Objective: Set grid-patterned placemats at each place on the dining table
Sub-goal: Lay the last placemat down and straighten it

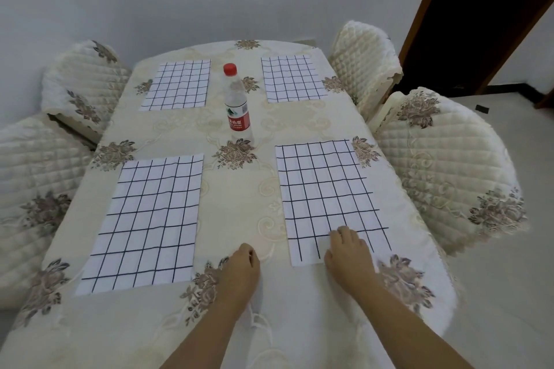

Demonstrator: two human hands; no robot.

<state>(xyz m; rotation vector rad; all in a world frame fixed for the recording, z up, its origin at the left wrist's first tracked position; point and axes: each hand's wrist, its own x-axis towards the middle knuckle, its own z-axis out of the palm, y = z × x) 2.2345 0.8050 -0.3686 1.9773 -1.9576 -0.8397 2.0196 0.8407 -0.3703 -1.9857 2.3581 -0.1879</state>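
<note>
Several white placemats with a dark grid lie flat on the cream floral tablecloth: one near left, one near right, one far left, one far right. My right hand rests palm down on the near edge of the near right placemat, fingers loosely curled and covering its lower corner area. My left hand lies on the bare cloth between the two near placemats, fingers curled under, holding nothing.
A clear water bottle with a red cap and red label stands at the table's middle. Quilted cream chairs flank the table: two on the left, two on the right. A dark doorway opens at the back right.
</note>
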